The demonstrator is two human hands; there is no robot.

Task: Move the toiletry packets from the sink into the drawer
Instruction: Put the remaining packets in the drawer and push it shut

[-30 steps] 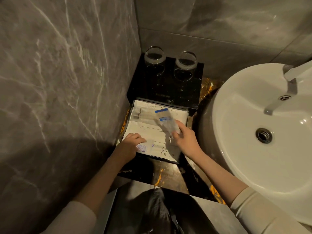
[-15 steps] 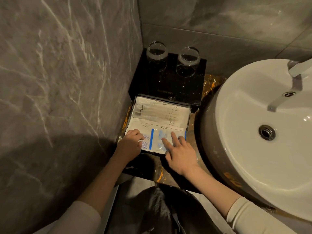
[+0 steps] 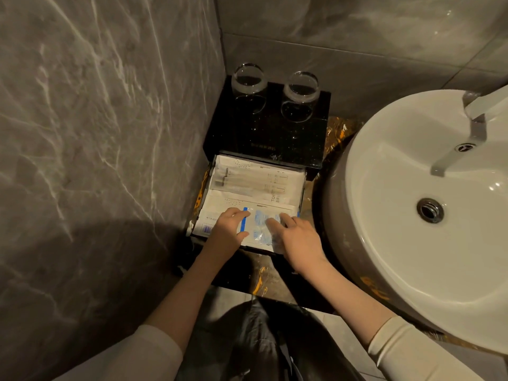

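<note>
While the sink [image 3: 398, 273] is sitting bare of packets off to the right, both hands are resting in the open drawer [image 3: 301, 193] by the wall. A clear packet with a blue strip [image 3: 257, 225] is lying flat on top of the white packets [image 3: 258, 178] at the drawer's near end, its long axis running side to side across the drawer. The left hand [image 3: 228, 233] is pressing its fingers, loosely curled and gripping nothing, onto the strip end, while the right hand [image 3: 298, 240] is laying spread fingers flat on the other end, likewise grasping nothing. So the packet is lying directly beneath both hands and between them, neither one clearly nearer. Judging by this, the packet is being smoothed into place, and little seems left but to lift away. Two glasses [image 3: 275, 86] are standing on the black box [image 3: 264, 133] behind.
</note>
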